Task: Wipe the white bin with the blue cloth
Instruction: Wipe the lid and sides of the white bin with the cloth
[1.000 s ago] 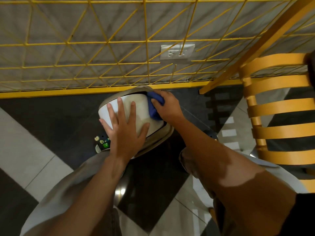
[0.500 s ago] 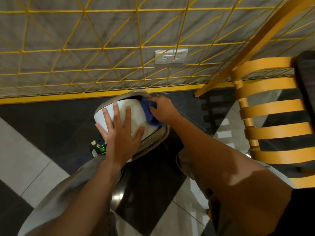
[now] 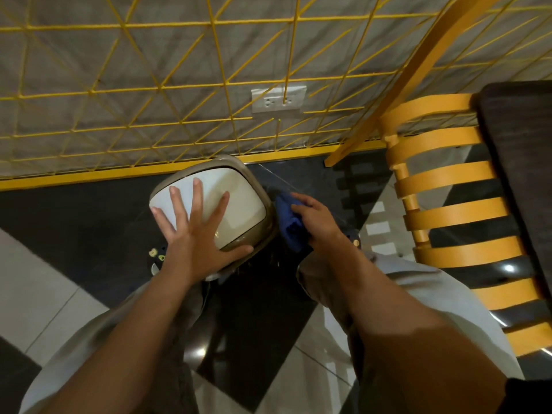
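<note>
I saw the white bin (image 3: pixel 242 201) on the floor, directly under the left fingers (image 3: pixel 197 194). It had a smooth, glossy, rounded-square top with a taupe plastic rim (image 3: pixel 209 165). My left hand (image 3: pixel 194 237) lay flat on that top, fingers straight and spread apart, thumb over the near rim. The blue cloth (image 3: pixel 287 225), soft and bunched, sat just right of the rim, past the left thumb tip; contact with the bin couldn't be told. My right hand (image 3: pixel 318 222) had its fingers curled round the cloth, clamping it. Beyond the fingertips ran a yellow wire grid (image 3: pixel 161 88) over a grey wall, with a white outlet (image 3: pixel 278 99). An orange slatted chair (image 3: pixel 448 210) stood right of the right hand, on polished black-and-white tiles (image 3: pixel 44 282).

Versus half a second earlier: the cloth had come off the bin's top edge to beside it, and the left hand stayed flat.
</note>
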{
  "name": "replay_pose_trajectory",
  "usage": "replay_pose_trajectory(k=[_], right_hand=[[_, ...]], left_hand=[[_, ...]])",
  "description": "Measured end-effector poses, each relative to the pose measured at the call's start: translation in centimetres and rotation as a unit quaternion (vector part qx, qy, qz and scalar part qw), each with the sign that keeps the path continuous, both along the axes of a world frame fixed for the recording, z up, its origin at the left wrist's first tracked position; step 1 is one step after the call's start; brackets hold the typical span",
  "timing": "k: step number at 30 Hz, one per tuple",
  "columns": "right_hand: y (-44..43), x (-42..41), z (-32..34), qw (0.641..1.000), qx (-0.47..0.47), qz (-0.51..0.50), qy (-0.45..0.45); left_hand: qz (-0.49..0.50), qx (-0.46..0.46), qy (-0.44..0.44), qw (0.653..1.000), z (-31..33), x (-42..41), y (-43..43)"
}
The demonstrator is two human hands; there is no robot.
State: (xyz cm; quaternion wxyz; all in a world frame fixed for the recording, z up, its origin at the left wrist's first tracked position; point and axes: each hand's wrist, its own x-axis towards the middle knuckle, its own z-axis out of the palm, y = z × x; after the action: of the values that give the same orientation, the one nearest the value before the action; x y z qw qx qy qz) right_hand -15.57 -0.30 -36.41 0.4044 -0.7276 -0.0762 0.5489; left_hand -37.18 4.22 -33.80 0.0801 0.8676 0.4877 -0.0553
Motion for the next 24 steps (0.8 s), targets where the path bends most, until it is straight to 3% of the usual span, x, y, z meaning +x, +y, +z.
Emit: replay_pose_trajectory(k=[3, 7, 10, 17, 24], right_hand=[[1.0, -1.0, 0.1, 0.967, -0.003, 0.186, -0.174], [3.5, -0.9, 0.8, 0.907, 0.035, 0.289, -0.305], [4.1, -1.0, 0.8, 0.889, 0.040, 0.331, -0.316], [0.0, -1.2, 0.2, 0.928, 0.003, 0.262, -0.265], [3.0, -1.0, 0.6, 0.889, 0.042, 0.323, -0.323]], left_hand=[[-0.004, -0.032, -0.008, 0.999, -0.3, -0.2, 0.1], [-0.004, -0.037, -0.020, 0.999, -0.4, -0.3, 0.2], [0.001, -0.027, -0.016, 1.000, -0.5, -0.3, 0.1], [0.006, -0.033, -0.010, 0.999, -0.4, -0.3, 0.1], [0.009, -0.031, -0.026, 0.999, -0.6, -0.2, 0.0]])
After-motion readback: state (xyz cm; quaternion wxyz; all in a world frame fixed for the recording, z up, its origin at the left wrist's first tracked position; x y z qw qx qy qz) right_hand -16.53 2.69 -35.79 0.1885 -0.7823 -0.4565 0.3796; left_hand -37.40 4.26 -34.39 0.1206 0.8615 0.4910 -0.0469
